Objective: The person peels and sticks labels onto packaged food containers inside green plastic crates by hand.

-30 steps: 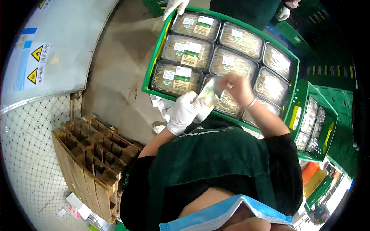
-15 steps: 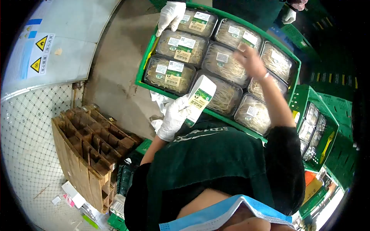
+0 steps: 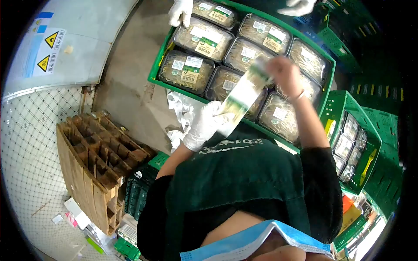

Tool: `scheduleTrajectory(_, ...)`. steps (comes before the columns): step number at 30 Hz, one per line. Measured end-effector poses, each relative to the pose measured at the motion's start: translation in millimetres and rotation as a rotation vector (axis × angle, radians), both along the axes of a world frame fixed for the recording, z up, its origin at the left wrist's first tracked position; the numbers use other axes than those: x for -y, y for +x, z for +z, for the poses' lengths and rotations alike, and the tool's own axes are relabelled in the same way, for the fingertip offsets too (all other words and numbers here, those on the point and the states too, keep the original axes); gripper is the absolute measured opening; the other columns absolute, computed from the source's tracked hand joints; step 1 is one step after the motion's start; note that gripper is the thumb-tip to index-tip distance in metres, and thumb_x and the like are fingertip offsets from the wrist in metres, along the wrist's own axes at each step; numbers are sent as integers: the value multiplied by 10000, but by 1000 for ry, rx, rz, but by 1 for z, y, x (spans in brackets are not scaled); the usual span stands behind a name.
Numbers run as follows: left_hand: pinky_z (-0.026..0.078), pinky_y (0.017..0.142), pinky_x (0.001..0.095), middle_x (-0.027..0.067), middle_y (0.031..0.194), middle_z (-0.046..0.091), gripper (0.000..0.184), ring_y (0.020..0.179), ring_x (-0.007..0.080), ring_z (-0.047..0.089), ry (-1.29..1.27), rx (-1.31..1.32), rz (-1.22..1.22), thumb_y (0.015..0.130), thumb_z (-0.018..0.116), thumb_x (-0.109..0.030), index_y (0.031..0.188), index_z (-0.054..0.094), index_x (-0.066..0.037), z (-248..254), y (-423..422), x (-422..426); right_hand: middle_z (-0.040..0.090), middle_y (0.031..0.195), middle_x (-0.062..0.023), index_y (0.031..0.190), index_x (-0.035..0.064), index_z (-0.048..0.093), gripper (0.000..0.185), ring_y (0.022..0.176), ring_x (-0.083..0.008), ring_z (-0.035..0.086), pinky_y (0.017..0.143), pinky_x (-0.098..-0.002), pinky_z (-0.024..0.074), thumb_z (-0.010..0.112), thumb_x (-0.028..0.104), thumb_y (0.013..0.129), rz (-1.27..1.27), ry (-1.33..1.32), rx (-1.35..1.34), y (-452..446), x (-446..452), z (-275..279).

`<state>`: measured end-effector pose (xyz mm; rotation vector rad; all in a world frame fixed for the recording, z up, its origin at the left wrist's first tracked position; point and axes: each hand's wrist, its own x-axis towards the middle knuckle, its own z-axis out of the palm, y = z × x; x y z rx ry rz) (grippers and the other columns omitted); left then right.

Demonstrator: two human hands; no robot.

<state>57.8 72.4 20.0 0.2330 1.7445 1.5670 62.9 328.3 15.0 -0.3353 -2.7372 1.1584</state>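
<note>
My gloved left hand (image 3: 204,126) is closed on the lower end of a strip of printed labels (image 3: 244,98). The strip stretches up and to the right, blurred, over the packs. At its upper end is my bare right hand (image 3: 285,76), fingers bent in against a label; motion smears the fingertips. Below both hands a green crate (image 3: 159,71) holds several black trays of bean sprouts under clear film. The front left pack (image 3: 187,74) carries a green and tan label beside a white sticker. The front right pack (image 3: 278,115) shows only a white sticker.
Another person's gloved hand (image 3: 180,12) rests at the crate's far left corner; a second gloved hand (image 3: 300,6) is at the top. A smaller green crate (image 3: 374,148) with packs stands right. A wooden pallet (image 3: 96,161) lies left. White backing paper (image 3: 180,111) hangs beside my left hand.
My right hand has come to the strip's upper end, and the strip now stretches between my hands. The co-worker's hand at top right has moved left. The crate sits slightly higher in view.
</note>
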Motion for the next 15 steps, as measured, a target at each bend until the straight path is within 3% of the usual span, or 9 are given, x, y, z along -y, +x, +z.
scheduleTrajectory(1,427,608,232,60,762,565,109,680,111,523,-28,-253,-59,744,552,-47,834,550,13,-4,-2,12,588,787,-129,869,62,576,223,708,-263,579,639,-323,464,608,197,694,-14,132,-38,-10,-24,-2)
scheduleTrajectory(2,430,612,241,70,761,570,120,682,118,529,-81,-258,-58,735,545,-36,841,555,17,-12,-5,24,588,787,-129,869,62,576,223,708,-263,579,639,-323,464,608,197,694,-18,136,-43,-17,-33,-13)
scheduleTrajectory(4,437,622,253,93,757,579,114,694,131,546,-189,-365,-41,725,536,-25,824,562,27,-30,-9,43,554,893,-120,975,78,520,325,836,-269,538,714,-345,429,602,225,698,47,509,-2,-23,-34,-53)
scheduleTrajectory(9,434,655,236,74,794,583,134,747,102,537,-133,-143,-5,742,519,-6,869,543,30,-30,1,72,426,1130,-132,1207,105,368,605,942,-281,456,776,-375,374,586,360,703,-249,854,-79,-10,-1,-73)
scheduleTrajectory(11,432,679,232,54,840,576,156,773,96,530,-18,-84,19,766,514,-10,917,525,28,-23,7,71,453,1108,-160,1207,73,363,614,936,-298,467,803,-400,373,576,386,723,-209,642,-53,4,23,-54)
scheduleTrajectory(12,432,689,231,43,869,566,153,770,98,527,119,21,137,782,517,-25,928,517,22,-16,12,64,496,1042,-189,1188,25,375,613,921,-304,495,805,-387,391,575,393,741,-67,63,141,14,37,-40)
scheduleTrajectory(13,432,689,231,43,869,566,153,770,98,527,123,23,134,782,517,-25,928,517,22,-13,14,66,536,962,-198,1140,-10,417,579,894,-292,527,774,-360,418,590,375,744,199,-503,71,21,53,-39)
scheduleTrajectory(14,433,696,232,46,877,564,165,781,99,527,127,-2,110,779,520,-24,938,514,19,-12,13,68,547,939,-192,1119,-16,444,539,868,-265,543,754,-326,427,611,328,739,381,-519,143,33,75,-20)
scheduleTrajectory(15,434,703,232,49,885,562,177,792,101,527,131,-27,89,777,523,-23,948,511,17,-12,12,68,562,830,-190,1029,-11,493,444,782,-264,565,699,-324,438,632,279,722,345,-225,-39,44,99,-7)
